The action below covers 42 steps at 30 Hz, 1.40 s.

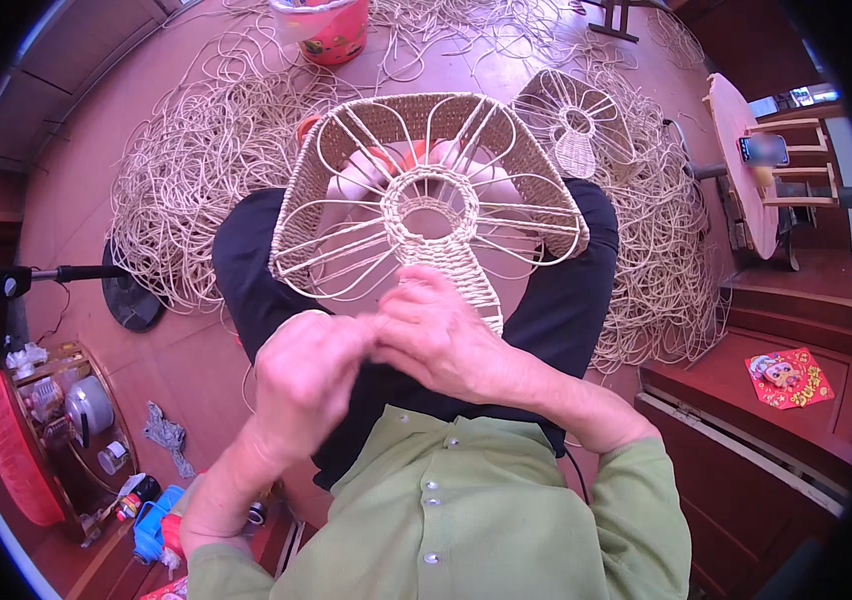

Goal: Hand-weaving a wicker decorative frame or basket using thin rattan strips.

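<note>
A woven cord piece [491,115] rests across my thighs, with a braided outer wall, looped open spokes, a round ring and a tightly woven neck pointing toward me. My right hand [438,335] is closed at the left edge of that neck, its fingers bent together. Close against it, my left hand [306,370] is curled and somewhat blurred, its fingertips meeting the right hand's fingers. Whatever thin thing the two hands pinch between them is hidden or too small to make out.
Loose pale cord [206,190] lies in big heaps on the floor. A second woven piece [574,122] sits on the right heap. Beyond are a red bucket [334,35] and a round wooden board [741,165]. A black stand base [134,295] stands at left, near a red basin [16,450].
</note>
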Motion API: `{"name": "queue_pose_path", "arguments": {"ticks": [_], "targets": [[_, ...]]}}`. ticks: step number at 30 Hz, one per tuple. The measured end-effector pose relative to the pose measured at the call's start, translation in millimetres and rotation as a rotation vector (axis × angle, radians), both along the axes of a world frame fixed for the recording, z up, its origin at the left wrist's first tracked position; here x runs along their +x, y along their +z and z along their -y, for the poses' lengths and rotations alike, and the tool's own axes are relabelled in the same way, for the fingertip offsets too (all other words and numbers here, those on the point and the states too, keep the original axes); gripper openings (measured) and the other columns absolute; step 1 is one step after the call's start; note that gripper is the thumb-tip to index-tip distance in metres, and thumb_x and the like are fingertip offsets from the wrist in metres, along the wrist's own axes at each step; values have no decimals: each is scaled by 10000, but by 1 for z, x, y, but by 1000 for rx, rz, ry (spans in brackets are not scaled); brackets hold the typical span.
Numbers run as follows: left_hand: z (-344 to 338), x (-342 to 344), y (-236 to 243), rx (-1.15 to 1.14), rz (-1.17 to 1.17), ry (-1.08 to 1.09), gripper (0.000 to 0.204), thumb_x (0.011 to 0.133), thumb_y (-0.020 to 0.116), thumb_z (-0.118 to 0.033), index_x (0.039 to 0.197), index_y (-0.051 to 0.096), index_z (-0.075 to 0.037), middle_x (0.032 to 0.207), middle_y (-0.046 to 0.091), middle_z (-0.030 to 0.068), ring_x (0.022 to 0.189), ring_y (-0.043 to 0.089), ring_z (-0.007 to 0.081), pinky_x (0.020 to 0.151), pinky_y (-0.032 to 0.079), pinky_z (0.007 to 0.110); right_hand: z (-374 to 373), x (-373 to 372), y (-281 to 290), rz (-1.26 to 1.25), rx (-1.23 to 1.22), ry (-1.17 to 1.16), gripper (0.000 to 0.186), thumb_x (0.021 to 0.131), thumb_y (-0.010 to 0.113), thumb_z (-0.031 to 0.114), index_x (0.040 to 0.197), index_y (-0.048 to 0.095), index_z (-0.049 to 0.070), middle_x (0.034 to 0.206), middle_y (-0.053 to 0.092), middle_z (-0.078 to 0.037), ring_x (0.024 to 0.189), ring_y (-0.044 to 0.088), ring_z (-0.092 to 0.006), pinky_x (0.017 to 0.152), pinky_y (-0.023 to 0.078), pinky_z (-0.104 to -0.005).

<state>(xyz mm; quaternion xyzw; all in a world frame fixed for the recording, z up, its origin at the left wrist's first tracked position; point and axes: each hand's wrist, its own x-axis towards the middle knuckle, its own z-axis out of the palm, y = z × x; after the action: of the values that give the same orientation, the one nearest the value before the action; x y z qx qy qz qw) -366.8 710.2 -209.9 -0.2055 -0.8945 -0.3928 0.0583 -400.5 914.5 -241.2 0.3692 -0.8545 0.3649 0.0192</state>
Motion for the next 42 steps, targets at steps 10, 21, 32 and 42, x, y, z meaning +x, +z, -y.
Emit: {"name": "queue_pose_path", "arguments": {"ticks": [10,21,32,42], "targets": [[-37,45,-80,1363,1077,288,256,983,512,-70,1196,562,63,1061,661,137,920,669,210,784,571,337,-129,-50,43,904,-1622,-136,115,975,534,132,928,564,31,788,580,-39,632,491,-148,685,469,-292],[-53,45,-121,1788,1162,248,190,941,605,-69,1118,596,1,1089,658,112,1000,662,197,907,566,365,-18,15,-8,3,147,-37,259,752,676,113,1005,637,73,833,589,-46,797,635,-237,682,511,-377],[-37,40,-97,1442,984,477,98,940,593,-53,1029,595,-12,891,664,93,739,667,155,654,573,284,-13,2,-14,63,-57,-35,341,768,688,76,1103,626,60,895,639,-101,893,616,-272,764,517,-387],[49,33,-5,1241,105,629,215,962,581,-118,1136,540,1,980,604,115,817,620,189,726,547,308,58,-59,-17,713,-105,365,160,866,688,228,826,701,74,780,661,-32,764,632,-182,726,506,-342]]}}
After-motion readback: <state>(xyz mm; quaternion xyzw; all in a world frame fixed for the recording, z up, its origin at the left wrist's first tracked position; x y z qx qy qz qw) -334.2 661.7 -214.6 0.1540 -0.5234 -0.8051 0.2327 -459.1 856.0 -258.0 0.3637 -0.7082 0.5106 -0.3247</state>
